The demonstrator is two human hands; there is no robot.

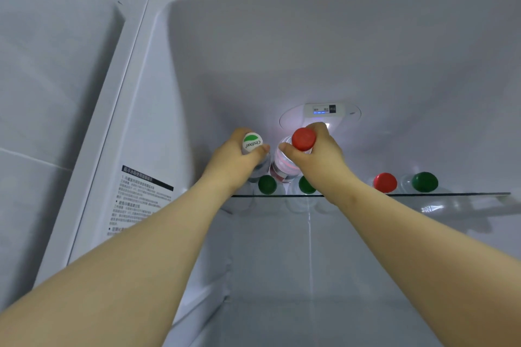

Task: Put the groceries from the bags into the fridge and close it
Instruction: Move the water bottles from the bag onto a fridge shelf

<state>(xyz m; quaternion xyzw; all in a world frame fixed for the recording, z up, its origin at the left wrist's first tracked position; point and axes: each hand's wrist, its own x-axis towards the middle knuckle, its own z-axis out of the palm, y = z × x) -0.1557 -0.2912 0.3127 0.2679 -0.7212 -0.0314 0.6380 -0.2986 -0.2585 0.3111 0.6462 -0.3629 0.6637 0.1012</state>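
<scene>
Head | L hand (pixel 235 162) grips white-cap bottle (pixel 252 142) | R hand (pixel 320 156): red-cap bottle (pixel 303 138) | bodies part-hidden

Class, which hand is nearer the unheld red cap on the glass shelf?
Right. The right hand is just left of the unheld red cap; the left hand lies farther left.

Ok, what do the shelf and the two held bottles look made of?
Shelf: looks like clear glass, thin dark edge, see-through. Red-capped bottle in the right hand and white-and-green-capped bottle in the left hand: probably clear plastic, see-through bodies; caps look like smooth, slightly glossy plastic.
</scene>
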